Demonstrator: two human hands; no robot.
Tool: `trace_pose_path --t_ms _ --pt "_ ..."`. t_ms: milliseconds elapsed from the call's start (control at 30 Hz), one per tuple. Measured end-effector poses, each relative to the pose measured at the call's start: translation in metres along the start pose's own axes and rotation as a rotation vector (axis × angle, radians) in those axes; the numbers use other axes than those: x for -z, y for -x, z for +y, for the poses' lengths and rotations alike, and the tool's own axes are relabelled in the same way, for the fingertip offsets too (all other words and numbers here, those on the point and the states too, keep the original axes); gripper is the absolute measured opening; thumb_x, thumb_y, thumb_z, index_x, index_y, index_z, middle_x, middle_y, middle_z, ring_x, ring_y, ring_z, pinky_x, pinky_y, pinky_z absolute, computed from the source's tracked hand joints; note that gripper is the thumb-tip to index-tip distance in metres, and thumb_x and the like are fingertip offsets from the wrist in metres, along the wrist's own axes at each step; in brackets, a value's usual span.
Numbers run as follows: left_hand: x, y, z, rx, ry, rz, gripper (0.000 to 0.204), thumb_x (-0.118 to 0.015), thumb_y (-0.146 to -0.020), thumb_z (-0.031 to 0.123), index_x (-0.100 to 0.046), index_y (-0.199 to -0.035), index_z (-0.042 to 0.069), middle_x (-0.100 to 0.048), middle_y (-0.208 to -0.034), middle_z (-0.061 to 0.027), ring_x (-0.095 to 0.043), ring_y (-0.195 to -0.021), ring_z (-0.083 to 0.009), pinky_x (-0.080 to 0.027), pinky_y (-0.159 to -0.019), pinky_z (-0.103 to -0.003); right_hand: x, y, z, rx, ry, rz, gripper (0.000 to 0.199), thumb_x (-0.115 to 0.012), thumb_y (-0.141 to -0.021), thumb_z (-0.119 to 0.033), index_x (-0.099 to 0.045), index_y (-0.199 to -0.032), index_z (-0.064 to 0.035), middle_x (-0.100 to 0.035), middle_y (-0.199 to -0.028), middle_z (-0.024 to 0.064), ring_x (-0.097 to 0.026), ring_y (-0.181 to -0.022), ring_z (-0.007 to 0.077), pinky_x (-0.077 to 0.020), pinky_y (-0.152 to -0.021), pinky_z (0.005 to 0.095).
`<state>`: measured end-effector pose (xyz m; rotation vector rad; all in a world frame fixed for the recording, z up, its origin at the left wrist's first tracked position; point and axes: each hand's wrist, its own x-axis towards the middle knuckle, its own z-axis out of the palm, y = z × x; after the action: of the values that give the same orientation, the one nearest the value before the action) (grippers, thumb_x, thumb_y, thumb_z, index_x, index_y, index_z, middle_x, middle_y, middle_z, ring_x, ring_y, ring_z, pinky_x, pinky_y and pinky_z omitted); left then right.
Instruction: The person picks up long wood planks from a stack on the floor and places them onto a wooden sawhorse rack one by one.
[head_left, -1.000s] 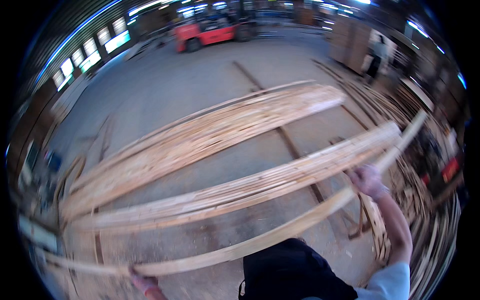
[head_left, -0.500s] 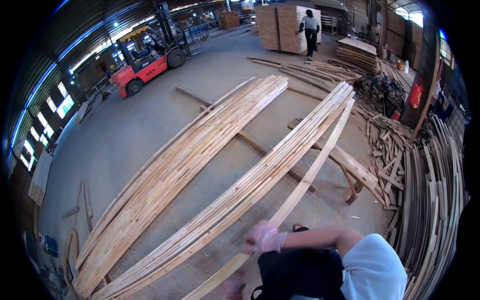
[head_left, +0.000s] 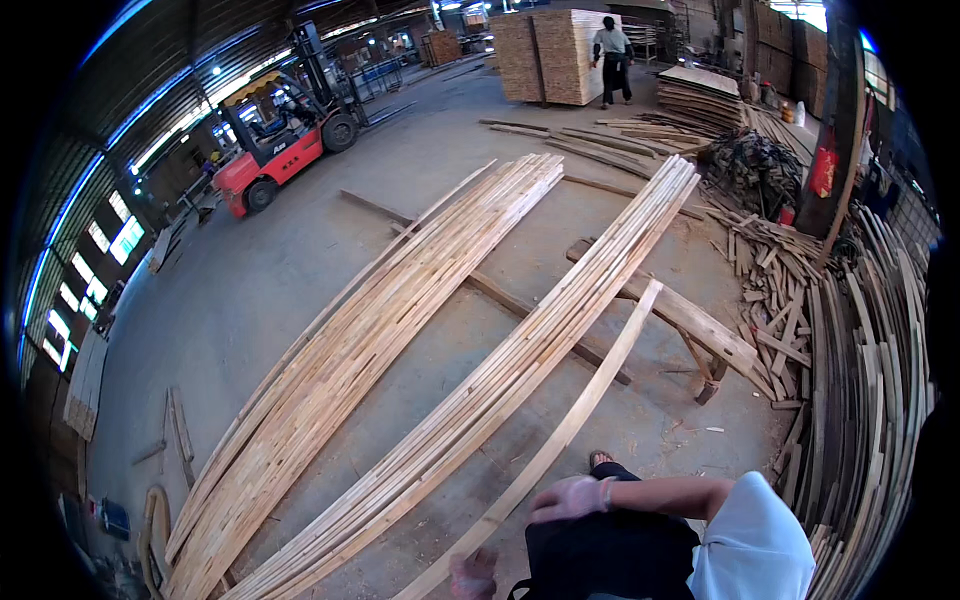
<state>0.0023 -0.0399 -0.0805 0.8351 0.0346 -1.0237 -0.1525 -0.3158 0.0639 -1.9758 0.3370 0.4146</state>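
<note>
A long, thin pale wooden plank (head_left: 570,425) slants from the lower edge toward the far right, its far end over a wooden trestle beam (head_left: 690,320). My left hand (head_left: 474,574), gloved and slightly blurred, is closed at the plank's near part, at the bottom edge. Off the plank, my right hand (head_left: 568,499) in a pale pinkish glove hovers above my dark-clothed lap, fingers loosely stretched with nothing visible in them. Left of the plank lies a narrow bundle of pale strips (head_left: 520,365), and beyond it a wider stack of strips (head_left: 390,320).
Crossbeams (head_left: 515,305) lie under the stacks. Scrap wood (head_left: 775,300) and upright strips (head_left: 880,400) crowd the right side. A red forklift (head_left: 285,155) stands far left. A person (head_left: 612,62) is beside a large block of stacked timber (head_left: 545,60) at the back.
The plank has slid back toward me, its far end now nearer. My right hand has let go of it and moved right. The distant person has shifted and turned.
</note>
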Motion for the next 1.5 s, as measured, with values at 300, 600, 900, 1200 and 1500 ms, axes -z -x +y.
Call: trace_pose_path --t_ms 300,600,900,1200,1500 --pt "0.065 0.098 0.098 -0.317 0.237 0.655 0.035 -0.056 -0.084 0.044 -0.059 -0.092 0.011 -0.06 -0.074 -0.0011 -0.054 -0.058 -0.0172 -0.051 -0.055 -0.033 0.079 0.027 0.167 -0.268 -1.605 0.985 0.061 -0.047 -0.084 -0.057 -0.041 -0.123 -0.0104 -0.05 -0.118 0.0165 -0.053 -0.101 0.0373 -0.0408 -0.088 0.0517" --pt "0.02 0.1 0.076 -0.356 0.208 0.555 0.029 -0.056 -0.083 0.042 -0.059 -0.088 0.014 -0.06 -0.076 -0.0015 -0.058 -0.065 -0.0215 -0.051 -0.067 -0.039 0.004 -0.061 0.105 -0.156 -1.778 0.509 0.045 -0.049 -0.09 -0.039 -0.042 -0.12 -0.0052 -0.05 -0.118 0.0163 -0.051 -0.105 0.0363 -0.0442 -0.083 0.0576" --pt "-0.106 -0.018 -0.037 0.387 -0.099 0.048 0.034 -0.049 -0.089 0.029 -0.055 -0.11 0.002 -0.059 -0.109 -0.007 -0.053 -0.1 -0.0206 -0.041 -0.091 -0.03 -0.043 -0.053 0.043 -0.056 -0.515 -0.327 0.038 -0.054 -0.09 -0.032 -0.055 -0.114 -0.0027 -0.062 -0.103 0.009 -0.056 -0.098 0.0162 -0.0446 -0.085 0.0308" --pt "0.032 0.025 0.009 -0.029 0.163 0.421 0.032 -0.058 -0.086 0.032 -0.054 -0.102 0.005 -0.062 -0.093 -0.0138 -0.063 -0.074 -0.0269 -0.052 -0.056 -0.027 -0.037 -0.056 0.172 -0.03 -0.207 -0.157 0.026 -0.057 -0.087 -0.02 -0.059 -0.106 -0.003 -0.064 -0.092 0.0102 -0.062 -0.088 0.0183 -0.0506 -0.079 0.0303" --pt "0.082 0.078 0.052 -0.58 0.675 0.762 0.042 -0.05 -0.083 0.055 -0.056 -0.086 0.013 -0.053 -0.064 0.0003 -0.049 -0.052 -0.0165 -0.05 -0.055 -0.033 -0.032 -0.049 0.195 -0.632 -0.927 0.375 0.02 -0.062 -0.082 -0.018 -0.06 -0.094 -0.0025 -0.065 -0.084 0.0099 -0.062 -0.064 0.0198 -0.0549 -0.064 0.0324"
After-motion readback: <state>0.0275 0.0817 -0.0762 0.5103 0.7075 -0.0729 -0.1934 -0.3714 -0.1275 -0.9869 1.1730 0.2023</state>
